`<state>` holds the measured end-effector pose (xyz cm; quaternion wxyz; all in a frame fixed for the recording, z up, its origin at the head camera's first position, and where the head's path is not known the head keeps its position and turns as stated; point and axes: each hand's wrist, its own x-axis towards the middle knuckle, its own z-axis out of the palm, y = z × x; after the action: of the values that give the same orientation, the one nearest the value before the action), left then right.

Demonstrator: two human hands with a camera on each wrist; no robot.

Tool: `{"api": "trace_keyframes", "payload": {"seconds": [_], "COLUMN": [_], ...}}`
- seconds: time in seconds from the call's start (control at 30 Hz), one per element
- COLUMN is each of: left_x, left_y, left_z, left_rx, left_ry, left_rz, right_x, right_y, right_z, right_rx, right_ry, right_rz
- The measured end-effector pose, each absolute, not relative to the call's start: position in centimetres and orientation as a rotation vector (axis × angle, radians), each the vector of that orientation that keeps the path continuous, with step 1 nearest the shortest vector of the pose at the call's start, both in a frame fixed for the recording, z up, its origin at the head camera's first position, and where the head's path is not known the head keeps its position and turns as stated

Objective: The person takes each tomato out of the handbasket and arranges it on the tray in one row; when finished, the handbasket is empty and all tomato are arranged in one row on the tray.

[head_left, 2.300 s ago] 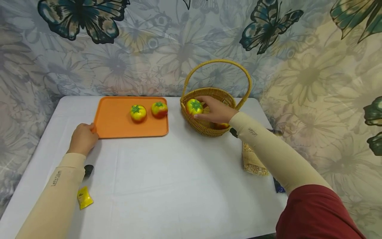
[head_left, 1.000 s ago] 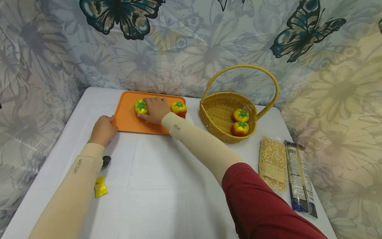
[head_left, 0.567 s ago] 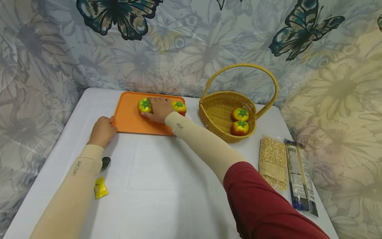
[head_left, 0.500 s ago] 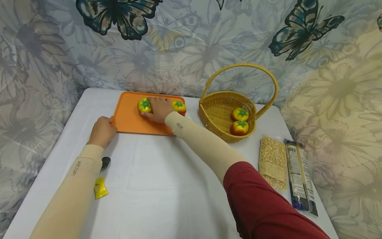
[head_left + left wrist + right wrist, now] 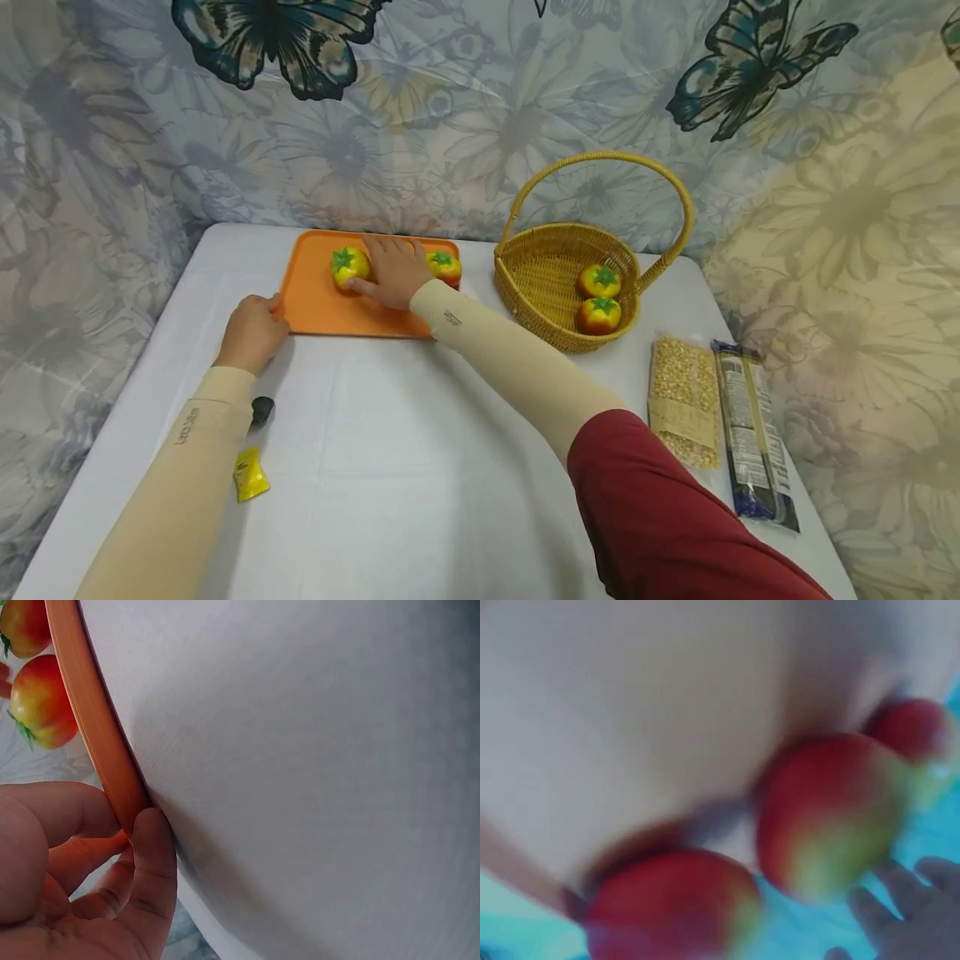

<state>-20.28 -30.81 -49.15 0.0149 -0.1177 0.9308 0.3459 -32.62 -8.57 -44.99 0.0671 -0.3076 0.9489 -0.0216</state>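
Note:
My left hand (image 5: 253, 333) pinches the near left corner of the orange tray (image 5: 315, 312); in the left wrist view its thumb and finger grip the rim (image 5: 97, 727). My right hand (image 5: 397, 273) is over the tray, its fingers spread and fairly straight. The thumb is at the side of a red-yellow tomato (image 5: 350, 267) with a green leafy top. Another tomato (image 5: 444, 268) sits right of this hand. Three blurred tomatoes show in the right wrist view, the middle one (image 5: 829, 817) nearest the fingertips. Whatever lies under the palm is hidden in the head view.
A wicker basket (image 5: 532, 292) with a tall handle stands right of the tray, holding two tomatoes (image 5: 598, 298). A bag of corn kernels (image 5: 684, 400) and a dark-blue packet (image 5: 753, 433) lie at the right edge. A small yellow packet (image 5: 251, 475) lies beside the left forearm.
The right hand, earlier holding a tomato at the basket, is back over the tray; two tomatoes now show in the basket. Its fingers have spread since half a second ago. The left hand keeps its grip.

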Motion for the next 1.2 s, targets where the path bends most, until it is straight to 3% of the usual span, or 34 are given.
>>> {"api": "trace_keyframes", "payload": {"seconds": [0.27,0.53,0.7,0.97,1.2], "left_x": [-20.0,-20.1,-20.0,-19.8,-20.2], "left_y": [-31.5,-32.2,-32.4,-31.6,-30.6], "left_z": [-48.6,-48.7,-49.0,-49.0,-49.0], "left_rx": [-0.377,-0.415,-0.414,-0.37,-0.339], "left_ry": [2.91,2.89,2.892,2.865,2.851], "left_rz": [1.046,1.027,1.025,1.072,1.09], "right_x": [-28.7,-29.6,-32.1,-36.6,-37.0], "right_y": [-3.7,6.3,12.2,21.4,24.5], "right_z": [-35.5,-29.9,-31.3,-39.4,-41.9], "right_rx": [-1.127,-0.837,-0.624,-0.261,-0.205], "right_ry": [2.924,2.992,2.907,2.876,2.873], "right_rz": [-0.218,-0.384,-0.347,0.038,0.155]}}
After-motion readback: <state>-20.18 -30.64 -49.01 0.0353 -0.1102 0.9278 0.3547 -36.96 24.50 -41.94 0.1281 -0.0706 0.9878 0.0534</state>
